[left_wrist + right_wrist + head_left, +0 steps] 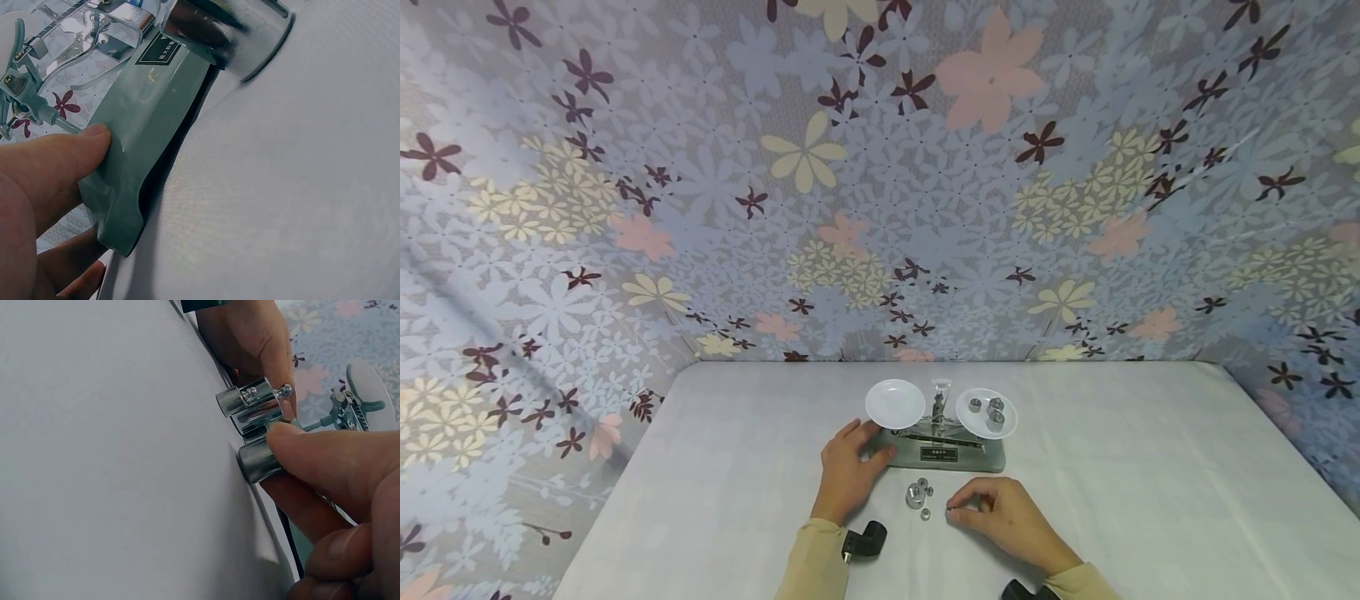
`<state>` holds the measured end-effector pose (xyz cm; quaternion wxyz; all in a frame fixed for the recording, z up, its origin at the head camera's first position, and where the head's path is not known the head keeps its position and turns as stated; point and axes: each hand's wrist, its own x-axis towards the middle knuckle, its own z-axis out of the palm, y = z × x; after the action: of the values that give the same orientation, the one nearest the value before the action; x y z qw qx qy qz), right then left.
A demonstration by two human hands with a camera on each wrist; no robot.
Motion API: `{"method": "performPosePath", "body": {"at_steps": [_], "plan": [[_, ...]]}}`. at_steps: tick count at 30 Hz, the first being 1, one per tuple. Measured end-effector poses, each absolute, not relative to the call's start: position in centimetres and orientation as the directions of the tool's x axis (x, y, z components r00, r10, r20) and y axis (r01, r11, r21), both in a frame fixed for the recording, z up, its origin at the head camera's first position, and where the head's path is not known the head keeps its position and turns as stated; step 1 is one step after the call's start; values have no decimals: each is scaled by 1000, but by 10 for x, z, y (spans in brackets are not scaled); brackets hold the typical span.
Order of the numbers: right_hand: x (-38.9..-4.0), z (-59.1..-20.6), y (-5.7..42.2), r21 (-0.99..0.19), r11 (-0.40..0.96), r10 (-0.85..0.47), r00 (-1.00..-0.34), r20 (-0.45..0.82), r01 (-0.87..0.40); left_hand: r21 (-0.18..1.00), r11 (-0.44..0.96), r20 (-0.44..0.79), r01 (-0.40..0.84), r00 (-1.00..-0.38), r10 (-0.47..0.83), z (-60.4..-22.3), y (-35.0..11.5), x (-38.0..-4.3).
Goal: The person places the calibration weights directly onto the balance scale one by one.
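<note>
A green-based balance scale (pixel 940 454) stands on the table, with a white left pan (pixel 895 404) and a white right pan (pixel 970 425). Silver weights (pixel 996 417) sit in the right pan. My left hand (pixel 850 471) holds the left end of the green base (pixel 134 134), thumb on top and fingers round the end. In front of the scale, my right hand (pixel 1003 517) pinches a small cylindrical metal weight (pixel 257 462) between thumb and forefinger, at table height. Left of it stand a large knobbed weight (pixel 915 497) and smaller weights (pixel 925 514).
A pale cloth covers the table (pixel 1150 467). Behind and at the sides rises a flower-patterned wall (pixel 880 208). Black wrist mounts (pixel 867 540) sit on both sleeves.
</note>
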<state>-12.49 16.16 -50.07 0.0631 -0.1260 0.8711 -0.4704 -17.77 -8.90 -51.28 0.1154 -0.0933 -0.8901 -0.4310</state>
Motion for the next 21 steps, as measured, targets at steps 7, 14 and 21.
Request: {"method": "performPosePath", "body": {"at_steps": [7,14,21], "plan": [[-126,-501,162,-845,516,-268,-963,0,-144,756,605,267,250,-962,64,-514,-89,-179],[-125,-500,161,-846,518,-253,-967,-16,-122,754,608,267,249,-962,62,-514,-89,-179],[-125,-499,161,-848,517,-244,-970,-18,-114,748,612,277,257,-959,63,-513,-89,-178]]}}
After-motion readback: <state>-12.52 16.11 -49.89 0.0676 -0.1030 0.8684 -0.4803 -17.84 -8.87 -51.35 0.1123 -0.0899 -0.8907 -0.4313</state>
